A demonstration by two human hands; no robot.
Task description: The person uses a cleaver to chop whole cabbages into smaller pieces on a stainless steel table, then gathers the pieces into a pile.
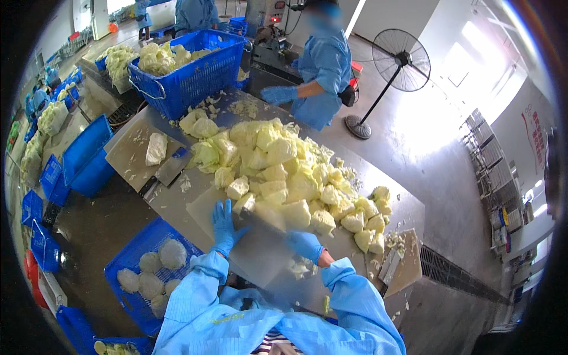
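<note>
My left hand (225, 230), in a blue glove, lies with spread fingers on the pale cutting board (202, 208), holding nothing. To its right, my gloved right hand (305, 245) is curled and blurred by motion. From it a grey, smeared shape reaches towards the upper left, which looks like a broad knife blade (262, 225); its handle is hidden in the hand. Just beyond both hands, cut cabbage chunks (295, 214) border a large heap of pale green cabbage (270, 148) on the metal table (399, 195).
Cleavers lie on boards at the left (172, 167) and right (390, 267). A blue crate (191, 73) of cabbage stands at the far end. Whole cabbages (172, 254) sit in a blue basket (126, 262) at lower left. A co-worker (326, 66) stands across the table, near a fan (401, 58).
</note>
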